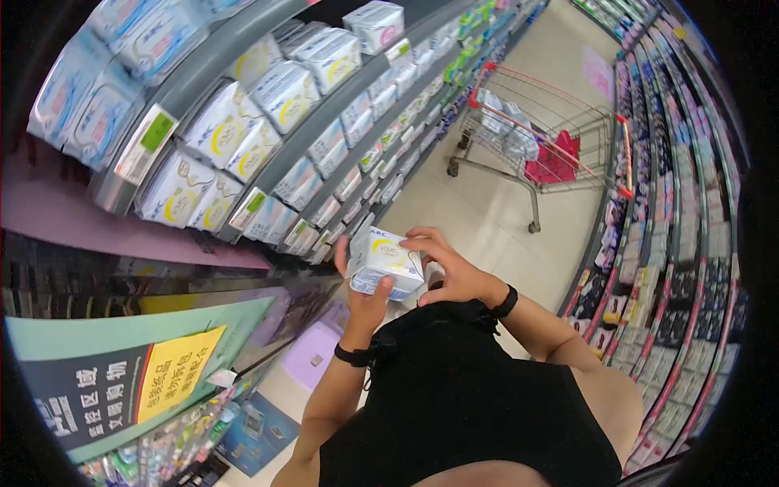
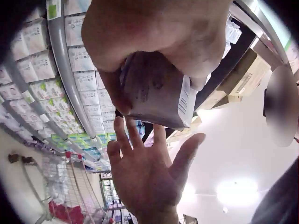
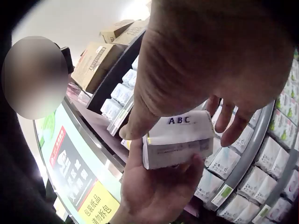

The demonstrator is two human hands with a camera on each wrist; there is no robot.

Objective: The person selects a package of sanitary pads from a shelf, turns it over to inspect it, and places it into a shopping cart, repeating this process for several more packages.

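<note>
A white pack of sanitary pads (image 1: pixel 383 253) printed "ABC", with a yellow crescent, is held in front of the chest. My left hand (image 1: pixel 367 307) grips it, thumb on the near side and fingers round the far side. The right hand (image 1: pixel 461 274) is at the pack's right edge, its fingers extended and fingertips right at the top. In the left wrist view the right hand (image 2: pixel 147 179) shows thumb spread wide and fingers straight. From the right wrist, the pack (image 3: pixel 180 133) rests in the left palm, partly covered by the right hand (image 3: pixel 210 70).
Shelves of similar packs (image 1: pixel 284 93) run along the left. A shopping cart (image 1: pixel 552 122) holding wrapped packs and a red bag stands in the aisle ahead. More stocked shelves (image 1: pixel 673 243) line the right. A green sign board (image 1: pixel 122 381) stands at the lower left.
</note>
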